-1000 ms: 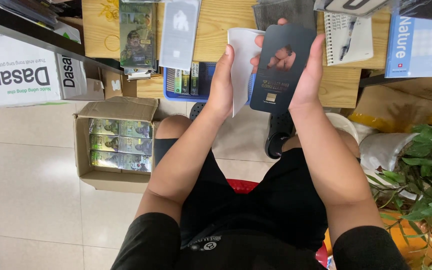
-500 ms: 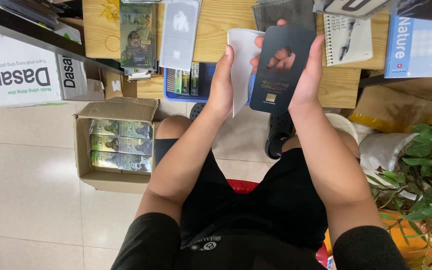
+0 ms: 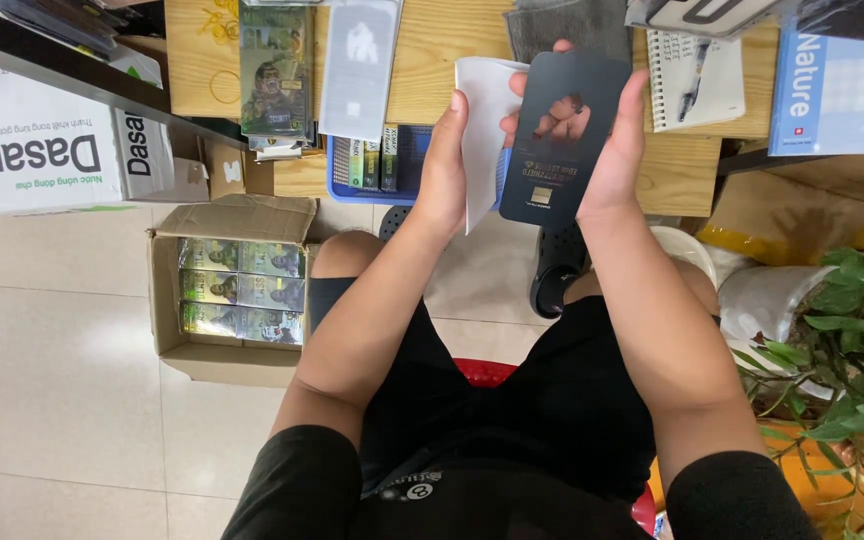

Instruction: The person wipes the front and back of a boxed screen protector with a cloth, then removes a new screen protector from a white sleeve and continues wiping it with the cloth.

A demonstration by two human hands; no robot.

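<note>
My right hand [image 3: 620,150] grips a flat dark rectangular pack [image 3: 564,135] by its right edge, its front face towards me. My left hand [image 3: 442,165] holds a white sheet or sleeve [image 3: 482,120] just left of the pack, touching its left edge. Both hands are raised in front of a wooden table [image 3: 432,60], above my knees. I sit on a red stool [image 3: 487,372].
An open cardboard box [image 3: 232,295] of green packs stands on the tiled floor at left. A blue tray [image 3: 372,165] of packs, a grey cloth [image 3: 567,25], a notebook with pen [image 3: 694,75] and a blue book [image 3: 837,85] lie on the table. A potted plant [image 3: 847,340] is at right.
</note>
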